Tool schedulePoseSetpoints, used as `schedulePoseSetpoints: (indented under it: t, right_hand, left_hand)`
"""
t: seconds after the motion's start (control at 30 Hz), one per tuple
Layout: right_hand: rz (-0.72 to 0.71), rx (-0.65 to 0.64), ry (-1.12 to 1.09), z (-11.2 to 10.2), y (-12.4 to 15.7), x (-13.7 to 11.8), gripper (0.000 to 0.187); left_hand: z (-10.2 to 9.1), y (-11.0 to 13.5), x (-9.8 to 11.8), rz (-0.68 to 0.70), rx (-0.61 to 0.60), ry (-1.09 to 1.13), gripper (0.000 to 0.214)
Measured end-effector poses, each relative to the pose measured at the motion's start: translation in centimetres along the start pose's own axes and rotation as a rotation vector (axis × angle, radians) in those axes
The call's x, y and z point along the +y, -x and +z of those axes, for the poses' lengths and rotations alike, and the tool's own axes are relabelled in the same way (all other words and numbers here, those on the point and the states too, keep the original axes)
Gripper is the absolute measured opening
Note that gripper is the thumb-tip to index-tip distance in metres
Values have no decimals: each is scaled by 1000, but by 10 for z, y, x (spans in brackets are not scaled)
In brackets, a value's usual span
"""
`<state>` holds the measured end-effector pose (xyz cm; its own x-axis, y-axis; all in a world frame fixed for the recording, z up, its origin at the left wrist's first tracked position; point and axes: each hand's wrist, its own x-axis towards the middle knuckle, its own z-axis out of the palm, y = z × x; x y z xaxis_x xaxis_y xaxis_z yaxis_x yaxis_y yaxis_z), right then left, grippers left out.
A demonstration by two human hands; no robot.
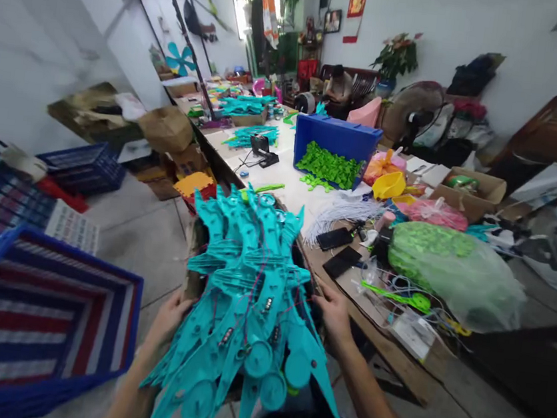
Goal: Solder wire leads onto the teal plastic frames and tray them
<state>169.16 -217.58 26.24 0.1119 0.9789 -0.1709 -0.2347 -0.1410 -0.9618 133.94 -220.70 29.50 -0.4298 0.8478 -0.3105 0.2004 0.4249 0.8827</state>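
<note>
A heap of teal plastic parts [246, 272], pointed and layered with round discs and thin red wires, fills the lower middle of the head view. Beneath it is a dark box [198, 247], of which only bits of the side show. My left hand [168, 320] is closed at the left side of this box, its fingertips partly hidden. On the opposite side my right hand [335, 315] grips the box, thumb on top, close to the table edge. Both forearms reach up from the bottom of the view.
The long worktable [284, 163] runs ahead, bearing a tipped blue bin [337, 135] of green pieces, a phone stand [262, 153], white cables [343, 216] and a bag of green parts [453, 269]. A striped basket [134, 327] stands left. A person [340, 85] sits behind.
</note>
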Motion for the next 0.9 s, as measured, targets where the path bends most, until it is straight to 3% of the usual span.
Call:
schedulePoseSetpoints:
  t: [0.13, 0.27, 0.43, 0.6, 0.73, 0.9]
  right_hand:
    - [-3, 193, 9, -4, -30, 7, 49]
    - [-1, 318, 39, 5, -66, 11, 49]
    - [12, 375, 44, 32, -97, 4, 48]
    - [20, 490, 22, 55, -115, -9, 53]
    - [-64, 526, 70, 68, -129, -46, 51]
    - [-293, 598, 155, 75, -160, -137, 46]
  left_hand:
    - [33, -70, 29, 27, -139, 61, 48]
    - [54, -129, 49, 17, -269, 158, 54]
    - [58, -192, 71, 16, -327, 146, 58]
    - [62, -245, 104, 110, -439, 92, 59]
    - [73, -281, 160, 192, -586, 50, 56]
    - [96, -317, 281, 364, -692, -4, 44]
